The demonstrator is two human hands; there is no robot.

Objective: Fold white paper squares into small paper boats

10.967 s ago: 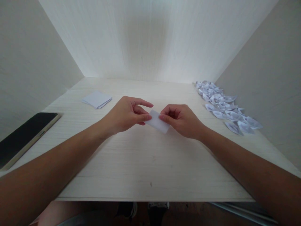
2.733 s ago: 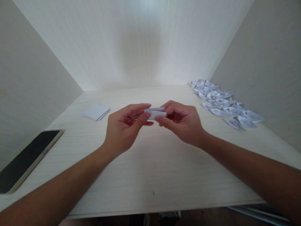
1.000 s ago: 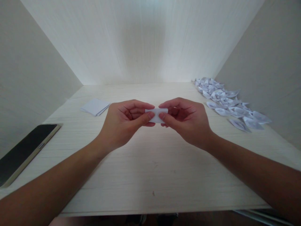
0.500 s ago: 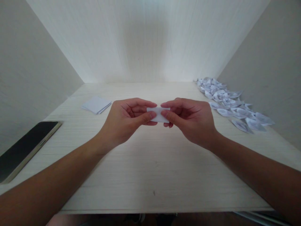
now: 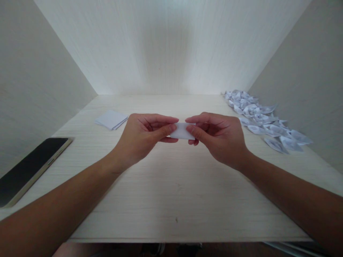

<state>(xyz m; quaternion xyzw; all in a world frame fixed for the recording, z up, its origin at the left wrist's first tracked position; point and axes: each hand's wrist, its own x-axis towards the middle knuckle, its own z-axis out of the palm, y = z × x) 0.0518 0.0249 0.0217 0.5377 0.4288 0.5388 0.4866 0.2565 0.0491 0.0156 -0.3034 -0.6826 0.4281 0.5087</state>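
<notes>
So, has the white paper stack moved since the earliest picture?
No; the white paper stack keeps its place relative to the far left corner of the tabletop.

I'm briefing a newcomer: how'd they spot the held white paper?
Over the pale wood-grained table, find the left hand and right hand. Between them is a small white paper rectangle; unlike the stacked white paper squares and pointed white paper shapes, it's held.

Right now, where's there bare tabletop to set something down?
Biggest patch: tabletop between the forearms, from left hand and right hand, pinching a white paper strip, to the near edge. Also a band along the back wall, between the stack of paper squares and the folded paper pieces. Crowded: right side, under those pieces; left edge, by the smartphone.
</notes>
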